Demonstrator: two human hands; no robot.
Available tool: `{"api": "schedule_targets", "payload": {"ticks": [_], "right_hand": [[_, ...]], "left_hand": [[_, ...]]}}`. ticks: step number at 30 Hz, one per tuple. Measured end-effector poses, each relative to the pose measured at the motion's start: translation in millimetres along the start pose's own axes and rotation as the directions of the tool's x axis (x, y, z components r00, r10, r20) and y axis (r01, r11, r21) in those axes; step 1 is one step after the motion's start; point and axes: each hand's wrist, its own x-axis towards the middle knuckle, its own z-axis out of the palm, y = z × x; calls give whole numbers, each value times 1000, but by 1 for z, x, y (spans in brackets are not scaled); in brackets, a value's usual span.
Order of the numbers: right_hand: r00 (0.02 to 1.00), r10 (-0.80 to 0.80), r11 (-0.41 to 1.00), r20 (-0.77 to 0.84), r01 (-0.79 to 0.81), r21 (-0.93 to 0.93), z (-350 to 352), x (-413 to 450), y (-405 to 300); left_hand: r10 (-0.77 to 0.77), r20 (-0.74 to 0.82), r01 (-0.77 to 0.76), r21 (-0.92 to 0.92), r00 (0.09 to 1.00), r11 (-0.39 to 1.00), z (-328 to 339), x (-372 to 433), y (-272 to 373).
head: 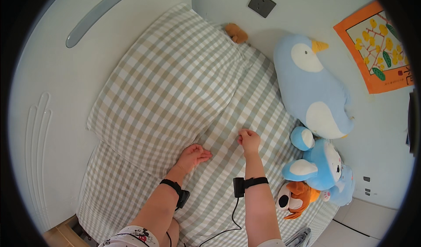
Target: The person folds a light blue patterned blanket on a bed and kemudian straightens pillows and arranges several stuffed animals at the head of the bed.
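Note:
My left hand (194, 155) lies by the lower edge of a checkered pillow (164, 92), its fingers loosely curled and pointing right; whether fabric is between them cannot be told. My right hand (249, 140) is over the striped and checked bedding (223, 168), thumb and fingertips brought together at the cloth. A small pinch of fabric there is too unclear to confirm. Each forearm wears a black strap with a small black device, and a black cable runs from the right one across the bedding.
Along the wall at right lie a blue penguin plush (296, 82), a blue long-eared plush (320, 168) and an orange-brown dog plush (297, 199). A small brown plush (236, 33) sits behind the pillow. The white headboard (65, 115) stands at left; a dark socket (262, 4) is on the wall.

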Motion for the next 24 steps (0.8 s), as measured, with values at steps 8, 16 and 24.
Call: {"api": "schedule_targets", "payload": {"ticks": [8, 16, 24], "right_hand": [[970, 217, 975, 113, -221, 31, -1, 9, -15], [995, 66, 963, -71, -83, -258, 20, 12, -12], [953, -289, 919, 89, 302, -253, 36, -66, 31]], "left_hand": [[0, 19, 0, -3, 1000, 1000, -3, 0, -3], [-14, 27, 16, -59, 1000, 998, -4, 1, -3], [11, 107, 7, -167, 994, 986, -11, -2, -1]]}}
